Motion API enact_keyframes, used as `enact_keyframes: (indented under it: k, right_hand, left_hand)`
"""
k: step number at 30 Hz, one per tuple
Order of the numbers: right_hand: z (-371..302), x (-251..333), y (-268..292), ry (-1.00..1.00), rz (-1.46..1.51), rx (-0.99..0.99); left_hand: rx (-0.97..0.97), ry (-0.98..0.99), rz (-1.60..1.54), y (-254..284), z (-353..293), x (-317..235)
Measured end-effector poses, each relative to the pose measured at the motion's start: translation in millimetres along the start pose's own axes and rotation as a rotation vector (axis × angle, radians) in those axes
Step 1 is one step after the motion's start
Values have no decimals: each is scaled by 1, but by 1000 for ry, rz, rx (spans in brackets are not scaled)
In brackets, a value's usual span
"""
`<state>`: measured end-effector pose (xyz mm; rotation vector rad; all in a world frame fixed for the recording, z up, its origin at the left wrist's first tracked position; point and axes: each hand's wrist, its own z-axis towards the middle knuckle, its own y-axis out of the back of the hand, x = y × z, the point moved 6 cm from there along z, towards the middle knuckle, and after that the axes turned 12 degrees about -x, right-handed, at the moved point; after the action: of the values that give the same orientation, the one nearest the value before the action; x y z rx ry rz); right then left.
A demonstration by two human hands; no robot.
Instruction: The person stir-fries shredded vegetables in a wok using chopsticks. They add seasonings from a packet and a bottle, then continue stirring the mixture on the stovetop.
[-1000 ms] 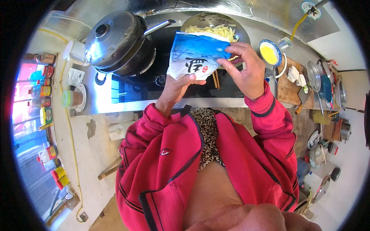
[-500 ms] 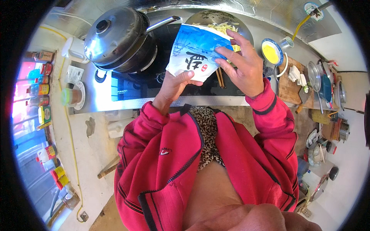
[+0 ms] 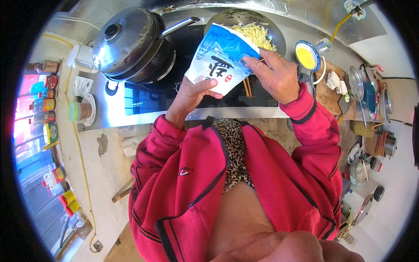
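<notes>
The left hand [image 3: 190,95] grips a blue-and-white plastic packet [image 3: 221,59] low down, the right hand [image 3: 278,77] its upper edge, seemingly opening it, the next move calling for steady support.

one head-worn fisheye looks steeply down, close in, over the red zip-up jacket [image 3: 187,183] toward that flat black glass cooktop [image 3: 185,46].

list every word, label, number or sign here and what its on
Blue-and-white packet in left hand: big black characters, small red mark; wording not copied.
Cooktop: pale lettering, too small to read.
Red jacket: chest lettering, too small.
Bottles at left: labels too small or blurred.
Round wall sticker: too small.
</notes>
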<state>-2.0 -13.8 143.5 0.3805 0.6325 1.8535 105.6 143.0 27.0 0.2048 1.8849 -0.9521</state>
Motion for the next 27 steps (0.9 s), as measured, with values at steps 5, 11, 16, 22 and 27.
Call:
enact_keyframes:
  k: [5,11,16,22,27]
  right_hand:
    - [-4,-3,-7,-265,106,46]
    - [-11,-10,-12,-406,221,115]
    - [-9,-10,-5,-455,323,81]
    - [-3,1,10,-444,514,149]
    - [-6,12,20,-457,434,89]
  left_hand:
    - [-26,-20,16,-1,-3,1]
    - [-60,-49,65,0,-7,2]
    - [-63,-95,19,-6,-9,3]
    - [-3,-182,130,4,-6,11]
    - [30,-193,96,8,-6,17]
